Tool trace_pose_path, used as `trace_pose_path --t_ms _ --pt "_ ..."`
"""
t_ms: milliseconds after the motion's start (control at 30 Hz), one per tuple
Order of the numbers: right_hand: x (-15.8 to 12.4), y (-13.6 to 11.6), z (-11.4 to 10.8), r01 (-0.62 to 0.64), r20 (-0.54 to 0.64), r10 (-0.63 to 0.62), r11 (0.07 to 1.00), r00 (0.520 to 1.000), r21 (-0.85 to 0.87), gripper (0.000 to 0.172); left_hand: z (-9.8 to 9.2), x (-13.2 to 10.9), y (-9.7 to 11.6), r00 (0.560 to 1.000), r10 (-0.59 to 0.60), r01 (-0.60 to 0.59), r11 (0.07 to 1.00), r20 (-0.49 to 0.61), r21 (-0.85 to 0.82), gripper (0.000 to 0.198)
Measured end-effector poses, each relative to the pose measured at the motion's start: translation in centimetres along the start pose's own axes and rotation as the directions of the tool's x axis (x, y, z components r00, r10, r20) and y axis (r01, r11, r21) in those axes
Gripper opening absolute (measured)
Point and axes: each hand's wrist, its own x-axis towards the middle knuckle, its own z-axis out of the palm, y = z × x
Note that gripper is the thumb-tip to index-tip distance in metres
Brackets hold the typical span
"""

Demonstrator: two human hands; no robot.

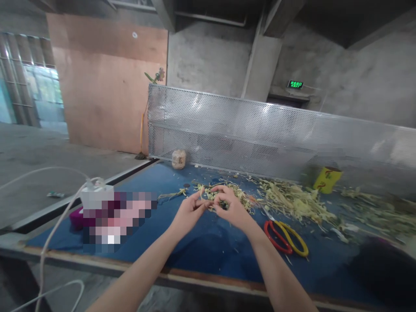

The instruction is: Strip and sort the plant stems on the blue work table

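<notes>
Over the blue tabletop (201, 251), my left hand (190, 214) and my right hand (234, 210) come together fingertip to fingertip. The left one pinches a thin, pale plant strip (202, 193) that sticks up past its fingers. Curled in a ring, the right thumb and fingers are closed at the same spot; my fingers hide most of what lies between them. Behind and beneath both hands spreads a heap of yellow-green plant scraps (240, 195). Scissors with one red and one yellow handle (287, 237) lie right of my right forearm.
More shredded plant matter (292, 199) lies to the right, near a yellow box (328, 180). A round whitish container (178, 159) stands by the perforated metal screen (227, 125). Left are a white box with cables (96, 195) and a blurred-out object (126, 216). A dark shape (383, 273) fills the lower right.
</notes>
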Motion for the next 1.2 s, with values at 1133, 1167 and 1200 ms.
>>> trace_pose_path --t_ms 1133,1167,1200 --pt "0.3 0.5 1.9 -0.301 0.122 0.275 0.854 0.954 0.424 0.021 0.3 -0.2 0.2 0.985 0.053 -0.079 0.985 -0.163 -0.154 0.094" --pt "0.3 0.5 1.8 -0.291 0.113 0.268 0.864 0.957 0.411 0.018 0.3 -0.2 0.2 0.984 0.064 -0.093 0.98 -0.167 -0.176 0.096" --pt "0.3 0.5 1.6 -0.273 0.099 0.255 0.875 0.962 0.399 0.017 0.4 -0.2 0.1 0.983 0.064 -0.098 0.976 -0.17 -0.197 0.097"
